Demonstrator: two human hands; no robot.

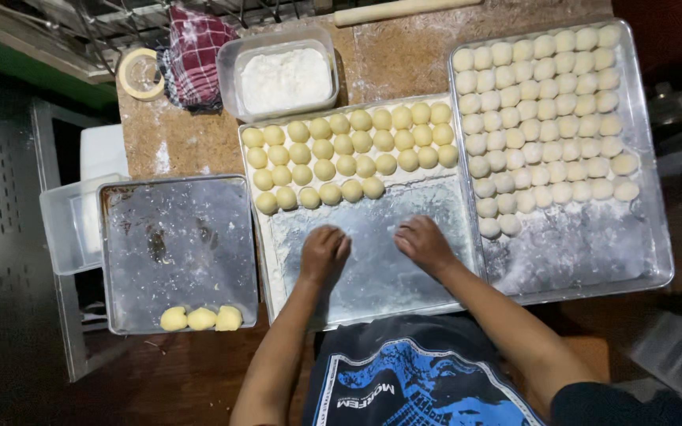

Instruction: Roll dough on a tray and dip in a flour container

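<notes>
My left hand [324, 251] and my right hand [424, 243] both press palm-down on the floured bare part of the middle metal tray [372, 276], fingers curled; anything under the palms is hidden. The far half of that tray holds several rows of yellow dough balls [353, 146]. The right tray [586, 252] is packed with paler dough balls [542, 118] over most of its surface. A left tray [175, 237] carries three yellow dough balls [201, 318] along its near edge.
A clear tub of white flour [284, 77] stands behind the middle tray, beside a red checked cloth [192, 55] and a roll of tape [141, 73]. A wooden rolling pin [404, 9] lies at the back. A plastic container [69, 225] sits left of the left tray.
</notes>
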